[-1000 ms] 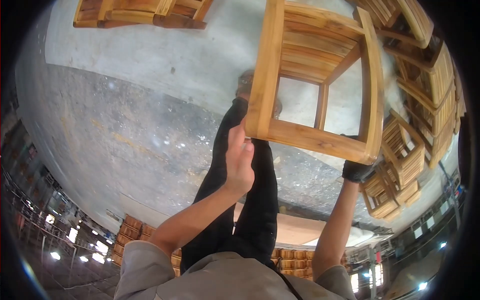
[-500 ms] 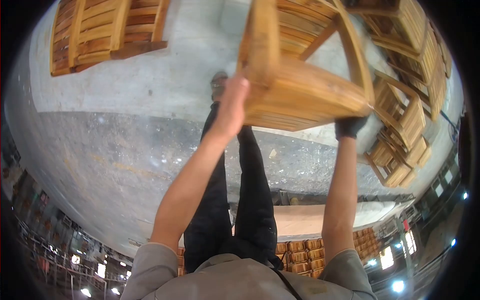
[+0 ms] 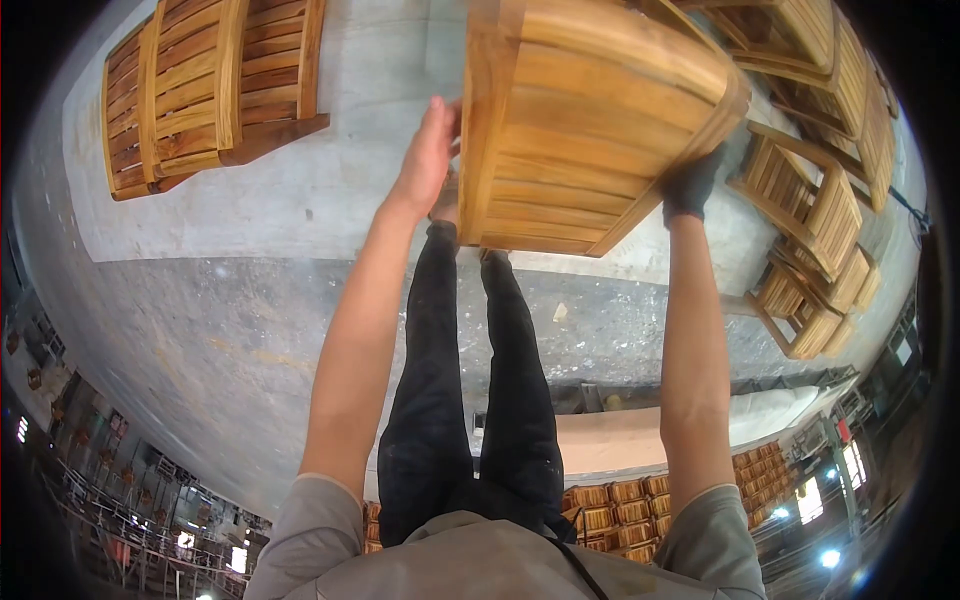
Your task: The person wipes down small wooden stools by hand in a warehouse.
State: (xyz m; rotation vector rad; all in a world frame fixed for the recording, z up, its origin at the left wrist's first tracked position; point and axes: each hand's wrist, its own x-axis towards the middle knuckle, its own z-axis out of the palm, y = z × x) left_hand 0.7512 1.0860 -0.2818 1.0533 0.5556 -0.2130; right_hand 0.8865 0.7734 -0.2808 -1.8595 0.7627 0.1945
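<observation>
1. Bare, my left hand [image 3: 428,155] grips the left edge of the slatted wooden chair [image 3: 590,120].
2. Black-gloved, my right hand [image 3: 690,185] clasps its right edge.
3. It hangs above the concrete floor [image 3: 250,300], stacked chairs [image 3: 810,200] just right.

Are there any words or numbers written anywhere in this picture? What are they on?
None can be read.
The wooden chair held by the left hand and the gloved right hand shows bare slats, no label.
The other chairs and the concrete floor carry no writing.
The far-off stacked crates are too small to tell.
</observation>
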